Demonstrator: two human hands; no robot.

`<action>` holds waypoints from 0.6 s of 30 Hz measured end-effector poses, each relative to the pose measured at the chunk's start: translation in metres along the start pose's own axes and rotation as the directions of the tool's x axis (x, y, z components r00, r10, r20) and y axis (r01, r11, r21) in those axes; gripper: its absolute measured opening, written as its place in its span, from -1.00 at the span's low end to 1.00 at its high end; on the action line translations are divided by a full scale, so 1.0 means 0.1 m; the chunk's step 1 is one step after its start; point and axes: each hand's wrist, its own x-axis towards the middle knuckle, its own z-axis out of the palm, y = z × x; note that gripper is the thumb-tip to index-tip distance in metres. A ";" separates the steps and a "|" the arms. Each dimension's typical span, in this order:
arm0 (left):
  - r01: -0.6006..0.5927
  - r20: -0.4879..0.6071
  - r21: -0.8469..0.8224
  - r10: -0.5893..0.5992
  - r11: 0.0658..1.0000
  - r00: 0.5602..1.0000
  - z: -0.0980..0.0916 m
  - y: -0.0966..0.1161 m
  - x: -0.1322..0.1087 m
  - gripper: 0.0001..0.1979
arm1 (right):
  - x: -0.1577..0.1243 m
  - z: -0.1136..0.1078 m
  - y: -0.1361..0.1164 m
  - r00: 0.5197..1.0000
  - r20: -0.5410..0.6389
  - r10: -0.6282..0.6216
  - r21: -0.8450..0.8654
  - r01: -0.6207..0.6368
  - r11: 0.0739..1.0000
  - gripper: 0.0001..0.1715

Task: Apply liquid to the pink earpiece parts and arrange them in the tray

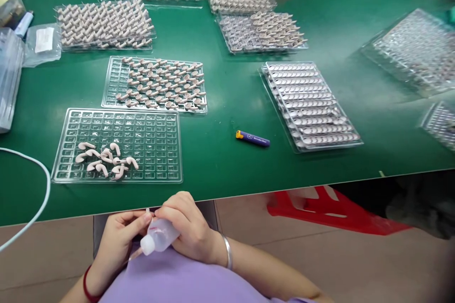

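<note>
At the table's front edge, my right hand is closed around a small translucent squeeze bottle. Its white cap and thin nozzle are tilted down to the left, over my lap. My left hand pinches a small pale earbud part between thumb and fingers; most of it is hidden. The fingertips of my right hand come close to that part, and whether they touch it I cannot tell. Just beyond my hands, several white earbud shells lie loose on a clear plastic tray.
Behind it is a tray of earbud pieces. A purple lighter lies right of centre, beside a tray with rows of white parts. Filled trays stand farther back. A white cable curves at left; a red stool is below.
</note>
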 end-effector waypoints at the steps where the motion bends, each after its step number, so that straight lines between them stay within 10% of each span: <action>1: 0.000 0.001 -0.001 0.000 1.000 1.000 0.00 0.00 0.00 -0.67 | 0.00 0.00 0.00 1.000 0.002 0.003 -0.001 -0.003 1.000 -0.82; 13: -0.116 0.006 0.108 0.116 0.987 0.993 -0.05 -0.13 0.02 -0.65 | 0.03 -0.03 -0.01 1.000 0.022 -0.007 -0.015 0.008 1.000 -0.83; 18: -0.436 0.104 0.385 0.432 0.813 0.896 -0.12 -0.03 -0.08 -0.83 | 0.06 -0.19 0.06 0.993 0.050 0.106 0.207 -0.115 0.972 -0.77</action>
